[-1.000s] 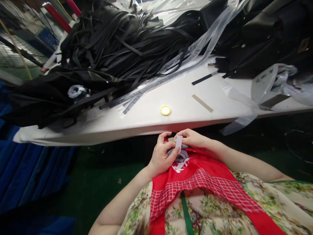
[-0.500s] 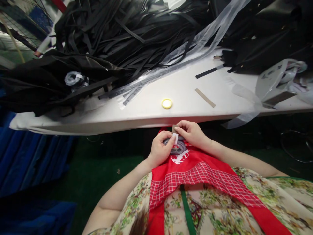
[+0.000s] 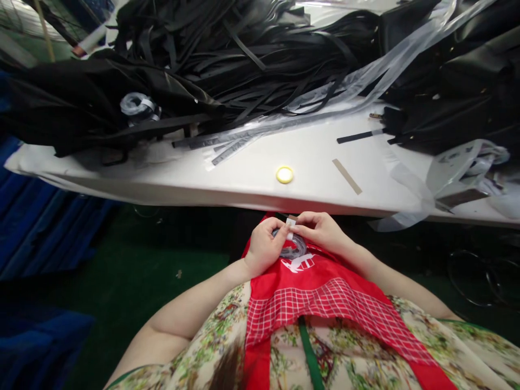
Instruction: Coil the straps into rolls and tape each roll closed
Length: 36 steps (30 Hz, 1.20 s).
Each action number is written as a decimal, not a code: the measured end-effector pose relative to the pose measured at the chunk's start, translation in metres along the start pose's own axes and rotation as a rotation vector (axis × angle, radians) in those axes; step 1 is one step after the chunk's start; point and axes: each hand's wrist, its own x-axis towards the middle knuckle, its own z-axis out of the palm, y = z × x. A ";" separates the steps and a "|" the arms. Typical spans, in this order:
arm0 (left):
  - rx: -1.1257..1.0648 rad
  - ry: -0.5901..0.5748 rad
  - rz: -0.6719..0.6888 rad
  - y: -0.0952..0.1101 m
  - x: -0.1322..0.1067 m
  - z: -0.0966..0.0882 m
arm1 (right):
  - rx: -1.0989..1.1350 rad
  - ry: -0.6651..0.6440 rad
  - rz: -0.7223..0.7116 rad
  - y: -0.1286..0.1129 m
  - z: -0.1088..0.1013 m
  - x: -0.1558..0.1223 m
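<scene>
Right hand (image 3: pixel 320 230) has closed in on the left hand (image 3: pixel 263 244)! Both pinch the tag (image 3: pixel 291 222) between them, its length pointing tableward; coil (image 3: pixel 299 249) just bodyward, against the left fingers.

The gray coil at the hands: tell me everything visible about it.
The gray coil is a ring of several slim, bundled loops, slightly shiny and plastic-looking. A white strip crosses its upper part. It is held in front of the red apron. The left hand covers its left side; the right hand pinches the strip.
</scene>
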 end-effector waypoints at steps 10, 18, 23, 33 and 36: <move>0.150 -0.038 0.069 0.009 0.002 0.001 | 0.178 -0.113 0.136 0.000 -0.014 0.000; -0.001 -0.421 -0.123 0.014 0.015 -0.013 | -0.043 -0.130 0.025 -0.011 -0.021 0.003; 0.025 -0.414 -0.109 0.023 0.017 -0.011 | -0.180 -0.229 0.012 -0.023 -0.027 0.004; -0.412 -0.224 -0.242 0.014 0.031 -0.001 | -0.739 0.076 -0.677 0.000 -0.014 -0.016; -0.605 -0.244 -0.263 0.023 0.045 0.000 | -0.741 0.170 -0.753 0.005 -0.011 -0.020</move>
